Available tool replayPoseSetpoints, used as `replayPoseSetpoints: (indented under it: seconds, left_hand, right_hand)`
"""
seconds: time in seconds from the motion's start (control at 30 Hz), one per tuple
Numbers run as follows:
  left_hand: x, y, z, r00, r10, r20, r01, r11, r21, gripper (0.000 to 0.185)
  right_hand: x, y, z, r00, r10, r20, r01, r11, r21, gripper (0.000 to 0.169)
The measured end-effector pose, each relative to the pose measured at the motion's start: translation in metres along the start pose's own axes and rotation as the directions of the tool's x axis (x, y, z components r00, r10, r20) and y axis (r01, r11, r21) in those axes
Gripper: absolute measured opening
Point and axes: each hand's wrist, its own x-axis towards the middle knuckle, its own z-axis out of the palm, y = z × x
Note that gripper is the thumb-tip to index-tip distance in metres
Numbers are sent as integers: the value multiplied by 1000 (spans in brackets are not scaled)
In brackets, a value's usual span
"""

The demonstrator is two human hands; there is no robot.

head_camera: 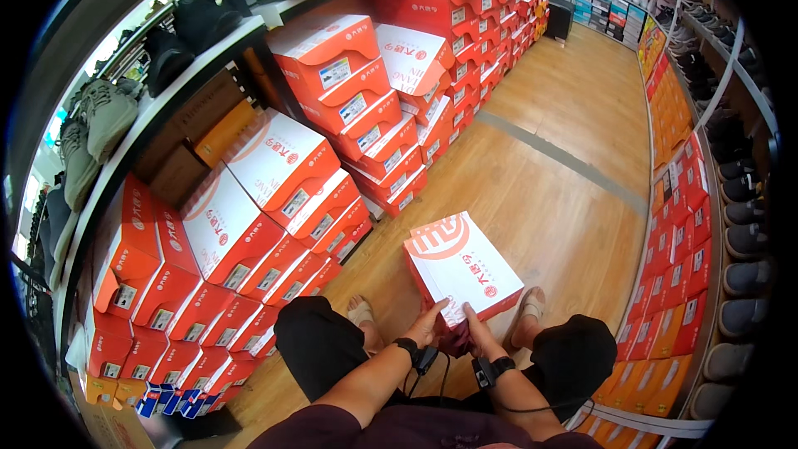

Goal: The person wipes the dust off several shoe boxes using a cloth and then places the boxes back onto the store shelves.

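Observation:
A white-topped red shoe box (464, 268) is between my hands, over the floor in front of my knees; its lid bears a large orange emblem and writing. My left hand (429, 324) grips the near left corner, its thumb on the lid. On the near edge, my right hand (479, 332) also has its thumb on top. The fingers below the box are largely hidden. A dark maroon cloth (454, 341) hangs bunched between both hands, under the box's near edge; which hand holds it, I cannot tell.
Stacked red shoe boxes (249, 218) rise close on my left, with taller stacks (355, 106) beyond. Above them runs a shelf edge (168, 93) carrying sneakers (109, 118). To the right, a rack holds shoes (745, 274) over more boxes (673, 262). A wooden floor aisle (567, 87) stretches ahead.

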Motion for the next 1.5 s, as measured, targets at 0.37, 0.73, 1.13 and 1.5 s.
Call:
replayPoseSetpoints:
  seconds: [0.37,0.73,1.13,1.5]
  left_hand:
    - [-67,115,49,983,170,-64,-149,957,249,65]
    - [-117,157,62,997,-46,64,31,976,216,56]
    - [-109,148,79,993,61,102,-95,925,369,85]
    - [-118,136,89,986,77,150,-136,886,444,93]
  right_hand:
    - [-124,-186,57,950,-145,275,254,872,-418,49]
    - [-68,-174,43,551,-498,670,818,162,-552,55]
    - [-30,-204,48,428,-747,508,681,-103,-725,49]
    - [-55,-179,78,255,-447,857,890,-237,-389,58]
